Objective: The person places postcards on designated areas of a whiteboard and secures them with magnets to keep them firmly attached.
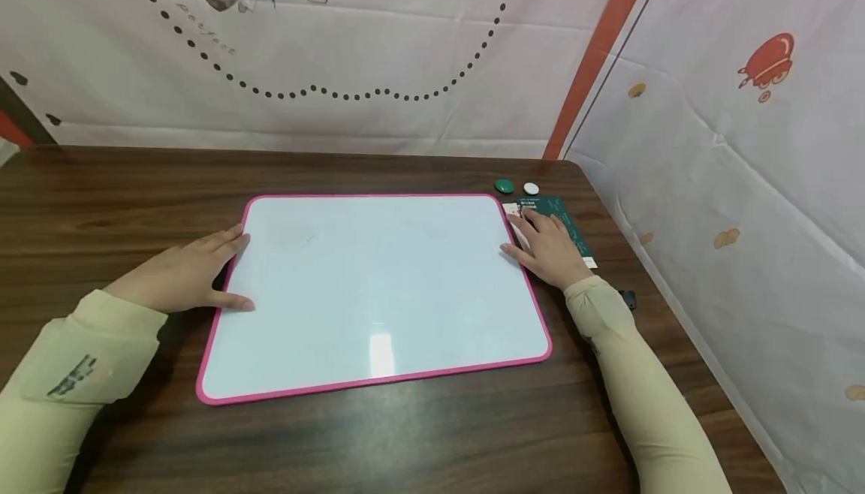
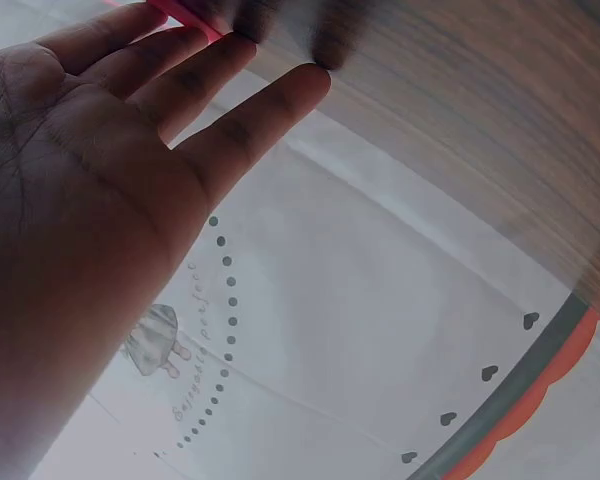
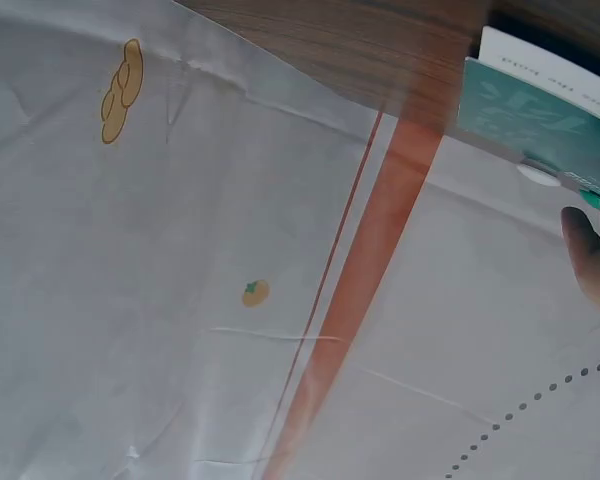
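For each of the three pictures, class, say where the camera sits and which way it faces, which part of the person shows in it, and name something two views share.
Head: worn on the head, looking forward and down at the whiteboard on the table; left hand, right hand and both sleeves show.
Left wrist: under the left hand, facing along its palm to the wall cloth; palm and fingers show.
Right wrist: at the right hand, facing the green card; only fingertips show.
Shared: head and right wrist both show the green card.
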Tool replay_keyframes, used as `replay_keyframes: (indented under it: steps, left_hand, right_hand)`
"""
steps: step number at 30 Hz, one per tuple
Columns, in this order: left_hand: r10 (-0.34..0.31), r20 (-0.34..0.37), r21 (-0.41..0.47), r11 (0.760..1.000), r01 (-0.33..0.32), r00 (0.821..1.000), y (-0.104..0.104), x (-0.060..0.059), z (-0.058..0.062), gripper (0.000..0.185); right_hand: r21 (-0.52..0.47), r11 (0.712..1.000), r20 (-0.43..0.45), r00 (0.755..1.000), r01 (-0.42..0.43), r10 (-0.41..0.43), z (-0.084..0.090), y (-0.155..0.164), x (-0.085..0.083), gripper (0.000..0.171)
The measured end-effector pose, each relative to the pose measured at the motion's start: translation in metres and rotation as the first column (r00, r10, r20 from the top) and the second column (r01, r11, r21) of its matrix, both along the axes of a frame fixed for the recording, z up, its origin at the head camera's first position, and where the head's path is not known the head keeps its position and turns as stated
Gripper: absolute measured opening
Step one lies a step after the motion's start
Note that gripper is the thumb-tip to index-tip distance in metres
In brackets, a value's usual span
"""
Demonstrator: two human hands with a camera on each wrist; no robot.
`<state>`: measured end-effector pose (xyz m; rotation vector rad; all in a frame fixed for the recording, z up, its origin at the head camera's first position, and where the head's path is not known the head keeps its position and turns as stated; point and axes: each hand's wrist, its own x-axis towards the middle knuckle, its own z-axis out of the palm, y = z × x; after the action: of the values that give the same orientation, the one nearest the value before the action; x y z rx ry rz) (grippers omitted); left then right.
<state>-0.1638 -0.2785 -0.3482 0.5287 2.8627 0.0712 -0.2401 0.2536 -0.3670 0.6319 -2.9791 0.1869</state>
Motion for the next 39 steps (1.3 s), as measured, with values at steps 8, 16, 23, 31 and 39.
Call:
replay_keyframes:
  steps: [8, 16, 23, 31, 39]
  left_hand:
    - [0.006, 0.004, -0.004, 1.000, -0.006, 1.000, 0.000, -0.001, 0.001, 0.123]
    - [0.003, 0.008, -0.003, 1.000, -0.003, 1.000, -0.002, -0.001, 0.001, 0.124]
    - [-0.007, 0.003, -0.001, 1.000, 0.007, 1.000, 0.000, -0.001, 0.000, 0.122]
    - [-0.003, 0.007, -0.002, 1.000, 0.003, 1.000, 0.002, -0.002, 0.000, 0.123]
    - [-0.001, 0.010, -0.003, 1.000, 0.001, 1.000, 0.001, -0.003, -0.002, 0.123]
  right_hand:
    - [0.021, 1.000, -0.008, 1.000, -0.007, 0.007, -0.001, -0.001, -0.002, 0.066]
    - [-0.002, 0.999, -0.014, 0.999, -0.044, 0.044, -0.002, -0.009, -0.002, 0.067]
    - [-0.004, 0.999, 0.019, 0.999, -0.050, 0.050, 0.000, -0.013, 0.003, 0.065]
    - [0.011, 0.998, -0.028, 0.997, -0.069, 0.070, 0.001, -0.012, 0.004, 0.060]
    - [0.008, 0.997, -0.031, 0.997, -0.072, 0.072, -0.001, -0.012, 0.003, 0.059]
